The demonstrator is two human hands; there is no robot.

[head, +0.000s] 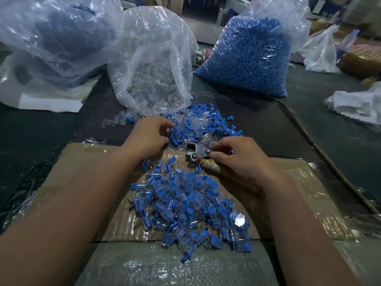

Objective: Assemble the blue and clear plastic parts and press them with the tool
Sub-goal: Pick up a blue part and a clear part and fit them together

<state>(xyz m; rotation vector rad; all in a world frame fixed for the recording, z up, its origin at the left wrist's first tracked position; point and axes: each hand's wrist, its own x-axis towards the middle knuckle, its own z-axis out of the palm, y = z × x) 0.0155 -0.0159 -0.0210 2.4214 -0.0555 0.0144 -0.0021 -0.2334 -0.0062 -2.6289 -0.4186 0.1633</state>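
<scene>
The right hand (237, 157) is closed in a grip around the metal tool (196, 152), which lies on the cardboard (86, 172). The left hand (148, 135) has its fingers curled in the loose blue and clear parts (198, 124) just beyond the tool; whether a piece is held cannot be told. Nearer than the grip, a heap of assembled pieces (189, 205) is spread on the cardboard.

Two bare hands reach over a dark desk (51, 129): left hand (147, 134) fingering loose blue and clear parts (198, 124), right hand (237, 156) gripping a metal tool (195, 150) above an assembled pile (191, 205).
</scene>
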